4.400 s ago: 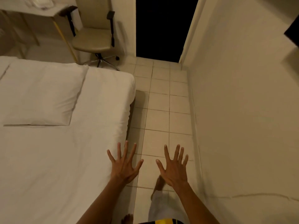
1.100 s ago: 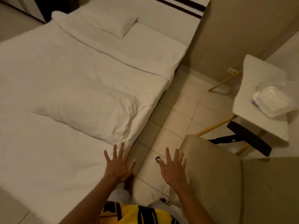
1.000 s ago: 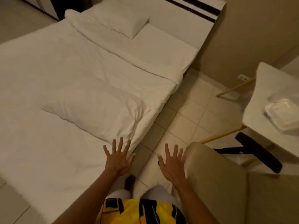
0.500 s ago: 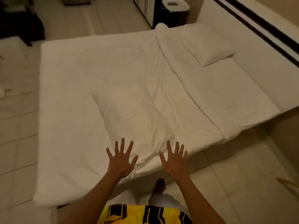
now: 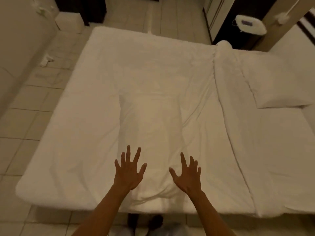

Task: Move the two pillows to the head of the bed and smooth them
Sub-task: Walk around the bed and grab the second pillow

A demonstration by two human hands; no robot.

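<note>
A white pillow (image 5: pixel 151 126) lies lengthwise in the middle of the white bed (image 5: pixel 81 137), its near end reaching the bed's front edge. My left hand (image 5: pixel 128 171) and my right hand (image 5: pixel 186 172) hover with fingers spread over that near end, one at each corner, holding nothing. A second white pillow (image 5: pixel 279 82) rests at the right, near the headboard (image 5: pixel 306 26). A folded duvet edge (image 5: pixel 226 92) runs across the bed between the two pillows.
Tiled floor (image 5: pixel 22 120) surrounds the bed on the left and front. A dark cabinet with a white device (image 5: pixel 250 26) stands beyond the bed's far right corner. A white box (image 5: pixel 69 21) sits on the floor at the far left. My feet show below the bed edge.
I have turned and stepped in to face the bed's side squarely. Both open hands have come forward from beyond the edge to above the near pillow's end.
</note>
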